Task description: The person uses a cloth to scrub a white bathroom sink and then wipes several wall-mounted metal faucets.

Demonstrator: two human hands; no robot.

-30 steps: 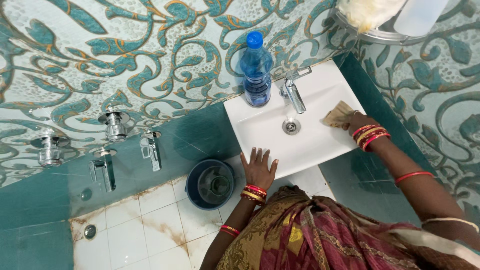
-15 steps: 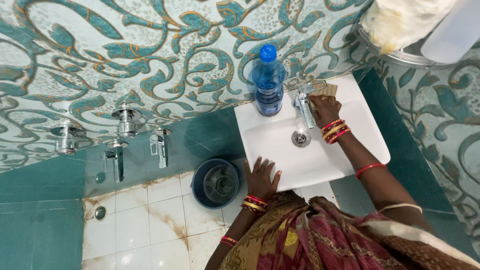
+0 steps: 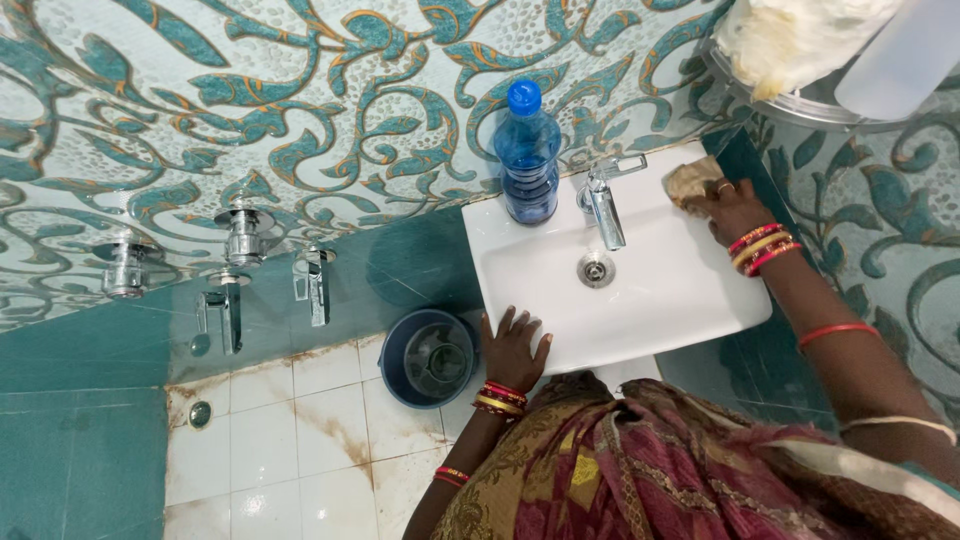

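Her right hand (image 3: 735, 208) presses a crumpled brownish scrubbing cloth (image 3: 692, 182) onto the back right corner of the white ceramic washbasin (image 3: 660, 290), fingers closed over it, just right of the chrome tap (image 3: 603, 203). Her left hand (image 3: 513, 347) rests flat on the basin's front rim, fingers spread wide. A blue plastic bottle (image 3: 527, 152) stands at the back left, a dark blue bucket (image 3: 428, 357) on the floor below.

A home bathroom — tiled throughout.
A white washbasin (image 3: 650, 290) with a chrome tap (image 3: 603, 205) is mounted on patterned teal wall tiles (image 3: 300, 110); wall taps (image 3: 240, 270) and a bucket (image 3: 430, 357) are seen over stained floor tiles (image 3: 290, 440).
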